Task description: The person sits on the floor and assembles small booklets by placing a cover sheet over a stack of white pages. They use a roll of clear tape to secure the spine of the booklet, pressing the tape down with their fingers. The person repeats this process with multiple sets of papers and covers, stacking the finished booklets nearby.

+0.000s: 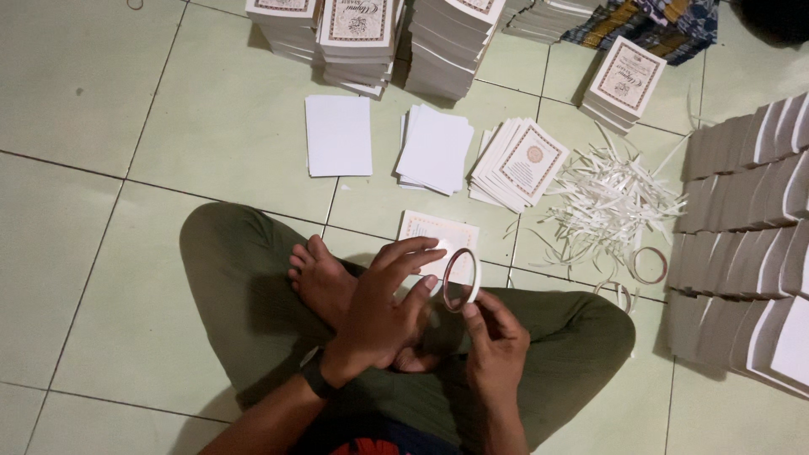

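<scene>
Pale green floor [101,101] tiles carry four tall card stacks [358,38] at the top edge and three low piles [434,150] before the crossed legs; much open floor lies to the left. One card [442,232] lies beside the feet. Both hands, left [383,316] and right [497,345], grasp one tape ring [462,280] above the lap.

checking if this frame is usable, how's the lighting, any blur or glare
Head view: dim, soft indoor light with a greenish cast on the floor tiles; the top right corner falls into dark shadow; no hard glare, only mild brightness on the blank white cards; slight softness on the left hand, right hand and tape roll; printed cards too soft to read.
</scene>
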